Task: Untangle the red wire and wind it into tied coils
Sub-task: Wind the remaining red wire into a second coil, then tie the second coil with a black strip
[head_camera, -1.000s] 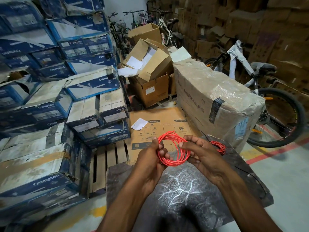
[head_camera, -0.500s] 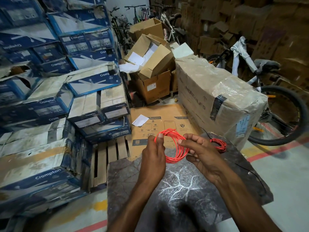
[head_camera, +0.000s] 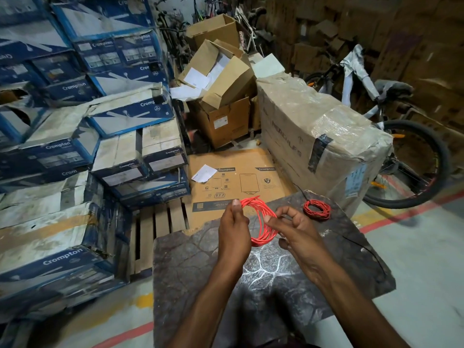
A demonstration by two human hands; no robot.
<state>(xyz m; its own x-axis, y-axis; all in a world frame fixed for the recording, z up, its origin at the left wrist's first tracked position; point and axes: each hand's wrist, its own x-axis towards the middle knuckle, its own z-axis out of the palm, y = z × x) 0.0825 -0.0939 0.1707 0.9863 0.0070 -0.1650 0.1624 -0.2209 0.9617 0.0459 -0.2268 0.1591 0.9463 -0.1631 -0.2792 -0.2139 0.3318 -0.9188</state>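
Currently 2 red wire coils. 1 loose round coil [head_camera: 263,238], thin glossy strands, held above surface [head_camera: 200,259]: L hand [head_camera: 234,229] pinches top-left edge, R hand [head_camera: 293,232] pinches right side. 1 smaller tight coil [head_camera: 316,209] lies on dark mottled slab-like surface, far right.

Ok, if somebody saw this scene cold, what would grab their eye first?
The bright loop of red wire, held up between the left hand and right hand over the dark stone slab in the centre. Next, a smaller, tighter red coil lying near the slab's far right corner. The wall of blue Crompton boxes is stacked on the left.
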